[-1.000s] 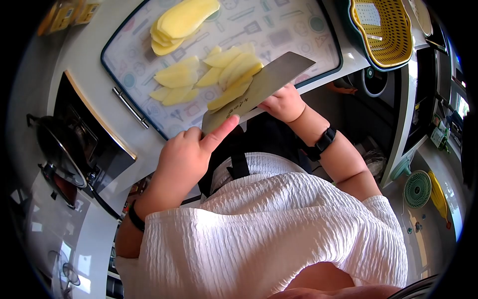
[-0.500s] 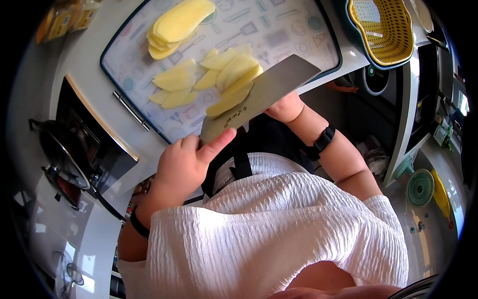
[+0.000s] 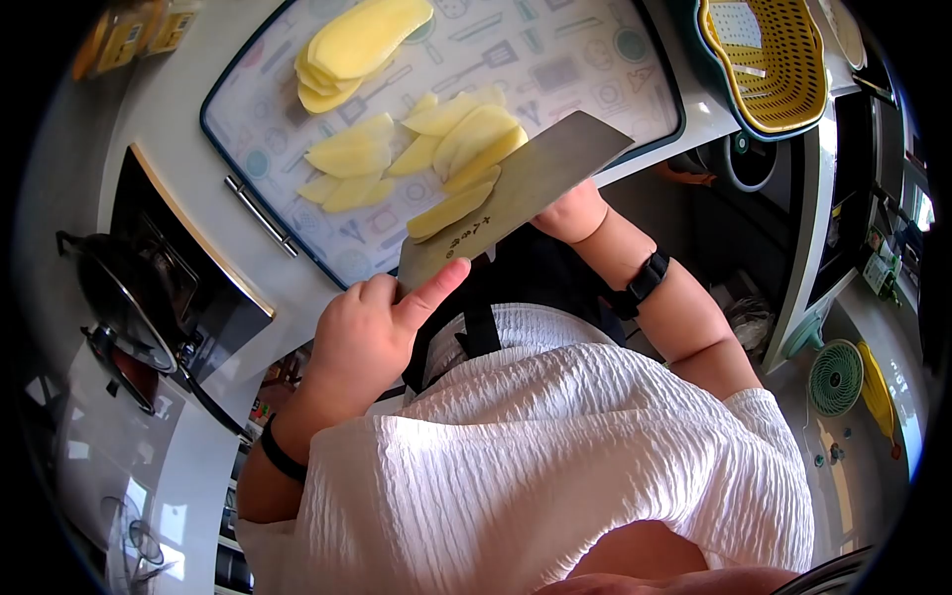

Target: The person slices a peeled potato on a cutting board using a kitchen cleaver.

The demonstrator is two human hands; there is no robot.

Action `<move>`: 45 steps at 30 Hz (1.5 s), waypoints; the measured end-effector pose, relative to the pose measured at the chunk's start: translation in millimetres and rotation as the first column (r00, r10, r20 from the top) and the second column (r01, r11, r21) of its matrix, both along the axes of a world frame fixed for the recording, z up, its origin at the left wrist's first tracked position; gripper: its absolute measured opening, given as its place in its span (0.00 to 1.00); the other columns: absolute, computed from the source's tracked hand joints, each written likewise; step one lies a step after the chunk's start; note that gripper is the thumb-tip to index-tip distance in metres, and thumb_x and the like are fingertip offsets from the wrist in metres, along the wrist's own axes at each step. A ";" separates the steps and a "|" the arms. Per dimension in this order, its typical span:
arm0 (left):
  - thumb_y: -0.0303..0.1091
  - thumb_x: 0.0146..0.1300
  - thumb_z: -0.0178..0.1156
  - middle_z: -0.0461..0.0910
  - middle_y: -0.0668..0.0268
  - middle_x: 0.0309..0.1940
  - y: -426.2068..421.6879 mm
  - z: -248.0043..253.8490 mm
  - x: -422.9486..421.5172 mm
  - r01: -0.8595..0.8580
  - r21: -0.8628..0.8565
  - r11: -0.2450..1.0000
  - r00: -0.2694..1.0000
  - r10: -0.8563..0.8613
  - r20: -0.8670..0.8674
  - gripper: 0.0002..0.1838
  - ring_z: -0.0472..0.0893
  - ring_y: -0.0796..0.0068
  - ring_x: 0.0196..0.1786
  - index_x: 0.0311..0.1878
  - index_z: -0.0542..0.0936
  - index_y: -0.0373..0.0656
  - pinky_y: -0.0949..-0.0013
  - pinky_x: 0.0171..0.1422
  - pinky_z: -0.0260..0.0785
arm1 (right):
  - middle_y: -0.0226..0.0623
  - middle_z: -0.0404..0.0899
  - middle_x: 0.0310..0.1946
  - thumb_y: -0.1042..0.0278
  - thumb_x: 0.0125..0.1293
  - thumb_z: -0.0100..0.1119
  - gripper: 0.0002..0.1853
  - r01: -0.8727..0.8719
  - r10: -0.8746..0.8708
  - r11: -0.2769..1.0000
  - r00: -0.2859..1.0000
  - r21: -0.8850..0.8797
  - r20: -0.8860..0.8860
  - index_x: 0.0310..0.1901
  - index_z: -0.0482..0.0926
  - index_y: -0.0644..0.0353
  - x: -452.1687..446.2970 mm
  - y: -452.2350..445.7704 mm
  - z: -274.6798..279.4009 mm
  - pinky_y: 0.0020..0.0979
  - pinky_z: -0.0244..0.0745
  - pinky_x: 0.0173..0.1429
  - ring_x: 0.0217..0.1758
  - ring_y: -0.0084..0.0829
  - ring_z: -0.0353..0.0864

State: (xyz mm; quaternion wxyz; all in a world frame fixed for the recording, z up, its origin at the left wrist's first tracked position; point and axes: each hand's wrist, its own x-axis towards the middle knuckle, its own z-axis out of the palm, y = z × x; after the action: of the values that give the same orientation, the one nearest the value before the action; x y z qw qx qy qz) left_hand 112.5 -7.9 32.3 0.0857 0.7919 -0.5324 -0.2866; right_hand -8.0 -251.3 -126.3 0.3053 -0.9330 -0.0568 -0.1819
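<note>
My left hand is wrapped round the lower-left end of a wide cleaver, its extended finger or thumb lying on the blade. At the blade's near edge is my right hand, fingers curled and their tips hidden. A long pale yellow slice, apparently potato, lies along the blade's far edge. Beyond it, overlapping slices rest on the patterned cutting board. More thin slices lie to their left, and a thicker stack is at the board's far side.
A yellow basket sits at the upper right. The board's metal handle is at its left edge. A dark pan stands at the left. Packages are at the upper left, and a green round fan-like object at the right.
The blade was lifted slightly toward the upper right, then changed little. The slice along its edge has shifted toward the lower left, apart from the slices beyond.
</note>
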 end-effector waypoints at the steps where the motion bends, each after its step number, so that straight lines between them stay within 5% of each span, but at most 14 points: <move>1: 0.19 0.55 0.63 0.71 0.64 0.28 -0.1 0.0 0.0 0.000 0.002 1.000 1.000 0.000 0.002 0.40 0.75 0.58 0.30 0.72 0.70 0.63 0.59 0.34 0.72 | 0.34 0.80 0.45 0.71 0.50 0.69 0.20 -0.004 0.004 1.000 1.000 0.002 -0.010 0.47 0.82 0.58 -0.8 0.0 -0.3 0.39 0.80 0.51 0.49 0.41 0.81; 17: 0.18 0.55 0.63 0.71 0.63 0.27 -5.6 3.0 2.7 -0.017 0.033 0.999 1.000 0.017 -0.004 0.41 0.76 0.57 0.30 0.72 0.70 0.63 0.58 0.33 0.72 | 0.29 0.81 0.49 0.66 0.50 0.70 0.17 -0.041 0.047 0.997 0.993 0.058 -0.106 0.45 0.84 0.51 -4.9 -2.7 -4.0 0.37 0.78 0.55 0.54 0.39 0.79; 20: 0.22 0.58 0.60 0.66 0.63 0.24 -3.1 -4.3 3.5 -0.010 -0.034 0.999 1.000 0.010 0.008 0.44 0.74 0.61 0.25 0.76 0.63 0.70 0.60 0.28 0.72 | 0.30 0.80 0.49 0.67 0.50 0.70 0.17 -0.050 0.054 0.997 0.997 0.061 -0.061 0.44 0.84 0.52 -2.8 -3.8 -3.7 0.37 0.78 0.55 0.53 0.39 0.79; 32: 0.24 0.61 0.57 0.67 0.60 0.22 -34.6 -45.0 10.1 -0.030 -0.054 0.998 0.999 0.029 -0.021 0.42 0.75 0.58 0.23 0.76 0.62 0.73 0.57 0.27 0.72 | 0.29 0.80 0.45 0.69 0.51 0.69 0.15 -0.038 0.035 0.999 0.995 0.030 0.096 0.42 0.84 0.53 8.4 -2.9 7.4 0.34 0.79 0.47 0.45 0.34 0.80; 35: 0.25 0.62 0.58 0.67 0.61 0.23 -29.2 -49.5 9.8 -0.037 -0.153 0.988 0.999 0.035 -0.014 0.41 0.74 0.58 0.23 0.76 0.63 0.74 0.58 0.27 0.72 | 0.29 0.80 0.45 0.68 0.50 0.70 0.16 -0.056 0.055 0.998 0.996 0.023 0.068 0.43 0.84 0.53 6.6 -4.7 8.0 0.35 0.80 0.49 0.47 0.36 0.80; 38: 0.18 0.55 0.62 0.71 0.61 0.27 -18.5 -36.1 7.1 0.017 -0.121 0.992 1.000 -0.020 -0.022 0.43 0.76 0.54 0.29 0.74 0.66 0.64 0.55 0.33 0.71 | 0.30 0.80 0.46 0.68 0.49 0.70 0.17 -0.078 0.079 0.996 0.997 0.038 -0.004 0.44 0.84 0.52 1.9 -7.2 4.2 0.36 0.80 0.50 0.49 0.38 0.80; 42: 0.18 0.53 0.63 0.72 0.63 0.28 -5.8 -14.4 -0.3 -0.024 -0.059 0.998 1.000 0.023 -0.014 0.42 0.76 0.56 0.30 0.71 0.70 0.64 0.57 0.33 0.72 | 0.31 0.80 0.47 0.68 0.49 0.70 0.18 -0.015 0.064 0.966 0.981 0.258 -0.182 0.45 0.84 0.52 -0.2 -1.5 -5.7 0.37 0.80 0.53 0.52 0.40 0.80; 45: 0.25 0.61 0.60 0.64 0.64 0.24 1.6 -16.9 -1.8 -0.031 -0.138 0.990 0.999 0.033 0.009 0.40 0.73 0.61 0.24 0.74 0.66 0.74 0.60 0.26 0.70 | 0.31 0.80 0.48 0.68 0.49 0.70 0.18 0.011 0.068 0.945 0.971 0.328 -0.229 0.45 0.84 0.52 -0.7 0.2 -9.1 0.37 0.80 0.53 0.52 0.40 0.80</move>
State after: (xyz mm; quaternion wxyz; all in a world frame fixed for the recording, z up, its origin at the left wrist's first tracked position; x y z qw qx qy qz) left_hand 110.7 -6.3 15.4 0.1417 0.7940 -0.5387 -0.2435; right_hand -8.7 -251.1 -135.4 0.4628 -0.8835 -0.0026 -0.0718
